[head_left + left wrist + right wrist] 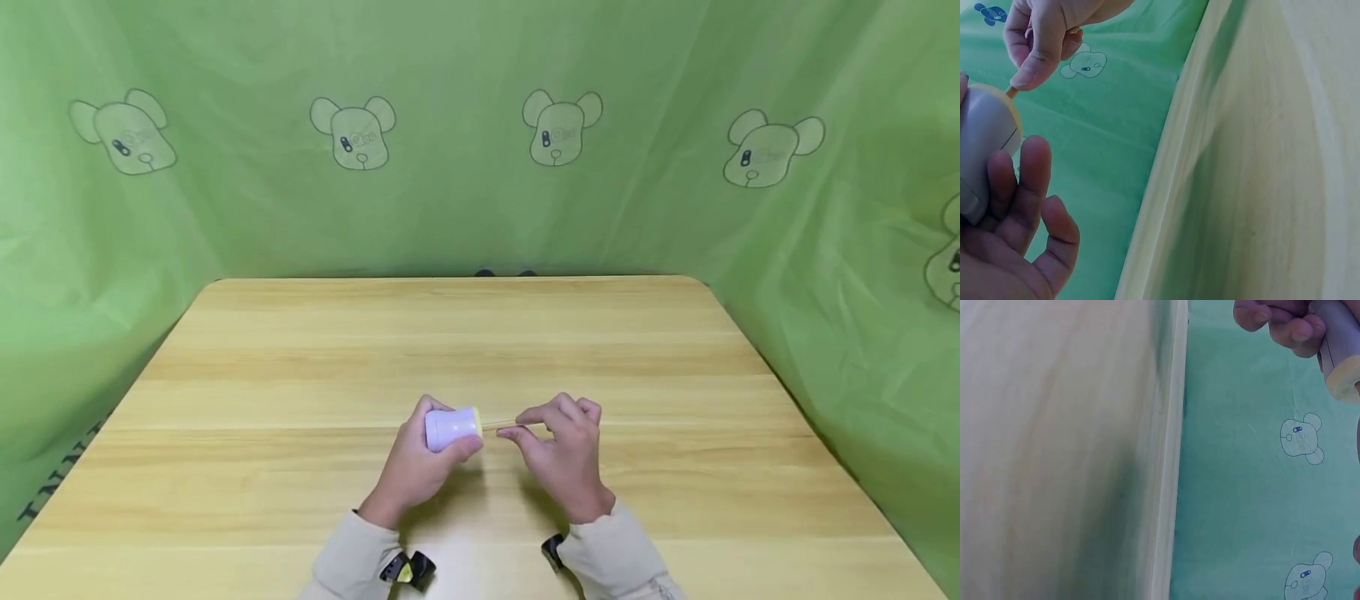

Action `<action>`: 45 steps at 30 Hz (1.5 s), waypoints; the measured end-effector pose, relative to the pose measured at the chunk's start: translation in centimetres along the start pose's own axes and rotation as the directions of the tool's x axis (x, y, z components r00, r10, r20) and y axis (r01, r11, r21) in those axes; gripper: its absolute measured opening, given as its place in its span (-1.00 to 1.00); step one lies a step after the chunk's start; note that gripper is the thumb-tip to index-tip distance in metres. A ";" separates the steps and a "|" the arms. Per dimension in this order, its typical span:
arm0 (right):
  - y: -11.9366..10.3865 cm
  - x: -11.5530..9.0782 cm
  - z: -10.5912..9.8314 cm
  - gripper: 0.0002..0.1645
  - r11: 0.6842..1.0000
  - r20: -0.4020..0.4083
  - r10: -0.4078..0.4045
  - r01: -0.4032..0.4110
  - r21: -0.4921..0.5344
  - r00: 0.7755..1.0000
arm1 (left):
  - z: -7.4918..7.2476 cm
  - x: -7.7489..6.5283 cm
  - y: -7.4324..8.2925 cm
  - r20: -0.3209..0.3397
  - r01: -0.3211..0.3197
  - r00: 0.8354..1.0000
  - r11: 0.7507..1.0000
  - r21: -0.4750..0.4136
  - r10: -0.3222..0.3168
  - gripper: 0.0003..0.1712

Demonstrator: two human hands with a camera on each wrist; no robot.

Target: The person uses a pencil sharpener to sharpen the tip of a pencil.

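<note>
Over the near middle of the table, my left hand (411,468) grips a small lavender cylinder (452,428) with a pale yellow rim at its right end. It lies on its side in the grasp, thumb along the front. Between thumb and fingers, my right hand (567,454) pinches a thin wooden stick (497,425). The stick's left end meets the yellow-rimmed end of the cylinder, and its tip is hidden there. In the left wrist view a short length of the stick (1011,92) shows at the rim (1017,115). The right wrist view catches the cylinder (1335,337) at its upper right edge.
A wood-grain table (480,350) with rounded far corners extends beneath both hands. Green curtains (465,208) printed with bear faces hang behind it and along both sides. Each forearm wears a light sleeve (622,550), with a dark wrist device (552,552) on the right one.
</note>
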State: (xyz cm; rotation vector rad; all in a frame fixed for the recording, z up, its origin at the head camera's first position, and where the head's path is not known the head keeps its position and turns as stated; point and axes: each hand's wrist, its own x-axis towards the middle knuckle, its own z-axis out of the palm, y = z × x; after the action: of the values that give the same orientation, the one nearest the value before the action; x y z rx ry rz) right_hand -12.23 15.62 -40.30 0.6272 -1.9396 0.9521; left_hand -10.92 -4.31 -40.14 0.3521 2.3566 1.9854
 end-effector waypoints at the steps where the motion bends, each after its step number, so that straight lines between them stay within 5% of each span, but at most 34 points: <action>1: 0.0 0.0 0.1 -0.45 1.000 0.000 -0.002 0.002 -0.004 1.000 | 0.0 0.0 0.0 -0.004 0.000 1.000 1.000 -0.003 0.000 -0.51; 15: -0.3 -0.1 -0.4 -0.64 0.980 0.165 0.088 -0.056 -0.192 0.982 | -0.2 0.2 -0.2 0.022 -0.011 1.000 0.999 0.036 0.010 -0.53; 26: -0.1 0.1 -0.6 -0.54 0.985 0.176 -0.018 0.048 -0.168 0.984 | -0.2 0.0 0.0 0.043 -0.049 0.998 0.999 0.018 0.049 -0.54; 29: -0.5 0.4 -1.2 -0.64 0.983 0.277 0.094 -0.045 -0.176 0.956 | -0.2 0.0 0.1 0.051 -0.062 0.997 0.998 0.030 0.060 -0.54; 33: -1.0 0.5 -1.7 -0.64 0.949 0.411 0.301 -0.229 -0.217 0.861 | -0.1 -0.3 0.0 0.080 -0.078 0.994 0.995 0.058 0.073 -0.52; 34: -0.9 0.5 -1.6 -0.64 0.945 0.420 0.316 -0.242 -0.221 0.851 | 0.0 -0.3 -0.1 0.081 -0.079 0.994 0.995 0.064 0.074 -0.52; 36: -0.7 0.4 -1.5 -0.70 0.953 0.417 0.291 -0.219 -0.210 0.861 | 0.0 -0.3 -0.1 0.070 -0.078 0.995 0.994 0.073 0.073 -0.52; 40: -0.1 0.2 -1.0 -0.70 0.980 0.347 0.166 -0.115 -0.164 0.923 | 0.0 -0.2 -0.1 0.008 -0.067 0.998 0.995 0.072 0.067 -0.54; 45: -0.2 0.4 -0.5 -0.62 0.985 0.201 0.081 -0.048 -0.164 0.976 | -0.1 0.0 0.0 0.020 -0.059 0.998 0.997 0.047 0.058 -0.55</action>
State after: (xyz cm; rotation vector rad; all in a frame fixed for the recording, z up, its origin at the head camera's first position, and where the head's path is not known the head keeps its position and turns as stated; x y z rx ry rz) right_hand -12.06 15.90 -39.77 0.5924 -2.2079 0.7870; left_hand -10.97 -4.39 -40.13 0.4447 2.4126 1.9438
